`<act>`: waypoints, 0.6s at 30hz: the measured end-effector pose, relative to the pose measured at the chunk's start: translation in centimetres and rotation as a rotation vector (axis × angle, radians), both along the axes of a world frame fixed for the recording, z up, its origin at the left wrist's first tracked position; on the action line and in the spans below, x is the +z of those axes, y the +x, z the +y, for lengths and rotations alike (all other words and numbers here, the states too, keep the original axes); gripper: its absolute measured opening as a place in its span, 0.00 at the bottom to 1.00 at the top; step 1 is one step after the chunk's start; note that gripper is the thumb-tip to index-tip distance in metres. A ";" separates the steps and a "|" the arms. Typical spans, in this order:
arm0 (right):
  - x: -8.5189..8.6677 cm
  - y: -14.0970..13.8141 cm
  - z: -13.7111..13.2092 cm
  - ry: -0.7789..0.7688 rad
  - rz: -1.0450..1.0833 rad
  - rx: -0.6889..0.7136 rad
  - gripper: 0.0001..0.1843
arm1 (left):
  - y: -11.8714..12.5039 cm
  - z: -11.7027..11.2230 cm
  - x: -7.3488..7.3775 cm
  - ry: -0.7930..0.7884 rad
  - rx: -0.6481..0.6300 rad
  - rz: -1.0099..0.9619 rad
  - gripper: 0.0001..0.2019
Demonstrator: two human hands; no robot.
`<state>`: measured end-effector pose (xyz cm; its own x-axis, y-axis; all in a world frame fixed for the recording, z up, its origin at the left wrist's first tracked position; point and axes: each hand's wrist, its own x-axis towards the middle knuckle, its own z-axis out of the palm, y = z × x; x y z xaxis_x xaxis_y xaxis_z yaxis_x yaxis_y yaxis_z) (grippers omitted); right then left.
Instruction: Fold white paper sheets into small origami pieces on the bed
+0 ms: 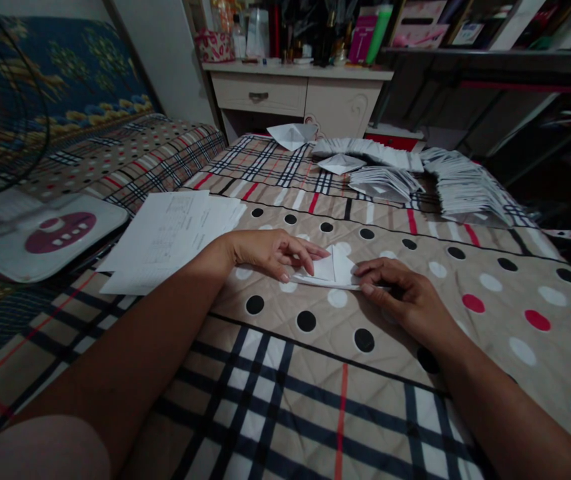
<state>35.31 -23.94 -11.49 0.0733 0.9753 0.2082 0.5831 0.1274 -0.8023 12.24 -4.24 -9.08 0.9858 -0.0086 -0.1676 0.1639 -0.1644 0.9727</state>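
Observation:
A small folded white paper (336, 265) lies on the polka-dot band of the bedcover, between my two hands. My left hand (275, 253) is at its left end, fingers bent over the top and the thumb low at the near edge. At the right end, my right hand (398, 285) pinches the paper between thumb and fingers. Upright creases and a pointed flap show on the paper's face. My fingertips hide both of its ends.
Printed sheets (165, 233) lie left of my hands, beside a white fan base (60, 233). Farther back are folded paper boats (293, 135) and stacks of folded papers (468, 187). A white dresser (265, 93) stands behind the bed.

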 end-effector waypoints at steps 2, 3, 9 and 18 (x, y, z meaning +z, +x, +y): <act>0.0 0.0 0.0 0.002 0.000 0.001 0.09 | 0.0 0.0 0.0 -0.008 0.000 -0.009 0.17; 0.0 -0.1 0.1 0.003 -0.001 0.002 0.09 | 0.0 0.0 0.0 -0.012 0.000 -0.012 0.17; -0.1 0.0 0.1 0.008 0.004 0.004 0.08 | 0.0 -0.1 0.0 -0.007 0.008 0.006 0.17; 0.1 -0.1 0.0 0.005 -0.007 0.011 0.08 | 0.2 -0.3 -0.1 0.067 -0.001 -0.037 0.13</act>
<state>35.21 -23.92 -11.43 0.0616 0.9749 0.2138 0.5870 0.1379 -0.7978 12.46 -4.53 -9.16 0.9914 0.0008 -0.1310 0.1277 -0.2289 0.9650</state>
